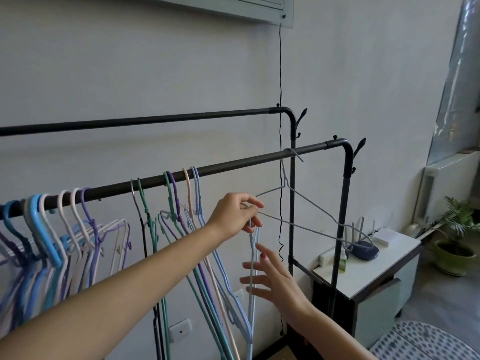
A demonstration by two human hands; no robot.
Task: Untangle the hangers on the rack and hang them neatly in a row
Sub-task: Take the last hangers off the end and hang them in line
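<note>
Against pale wall (130,74), front rail (233,165): one grey hanger (306,206) hung apart, others (181,229) still bunched. Left hand (233,216) pinching its corner, right hand (275,279) spread, empty. Barely begun.

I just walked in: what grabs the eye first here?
Two bare arms reach toward a black clothes rack. The left hand pinches a light blue hanger beside a lone grey wire hanger, the right hand open just below. At far left, a bunch of pastel hangers crowds the near rail.
</note>
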